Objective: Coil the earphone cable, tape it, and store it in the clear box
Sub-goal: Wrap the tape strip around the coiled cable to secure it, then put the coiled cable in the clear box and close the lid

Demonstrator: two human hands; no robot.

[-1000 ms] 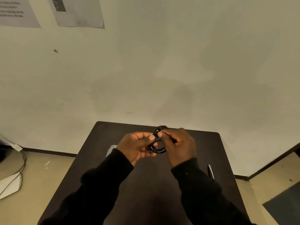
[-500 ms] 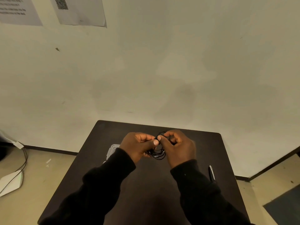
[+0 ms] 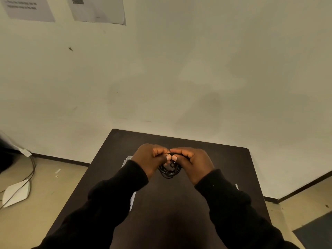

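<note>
A black earphone cable (image 3: 169,171), wound into a small coil, hangs between my two hands above the dark table (image 3: 179,203). My left hand (image 3: 150,158) pinches the coil's top from the left. My right hand (image 3: 194,162) pinches it from the right, thumbs almost touching. The lower loops dangle below my fingers. The clear box (image 3: 128,159) lies on the table to the left, mostly hidden under my left wrist and sleeve. I cannot see any tape.
A small white-tipped object (image 3: 237,186) peeks out beside my right sleeve on the table's right side. The wall stands just behind the table. On the floor to the left lie a white device (image 3: 17,192) and dark cables (image 3: 30,169).
Both hands have drawn closer together and closed more tightly over the coil's top. The loops now hang lower and looser beneath the fingers. The view has shifted slightly.
</note>
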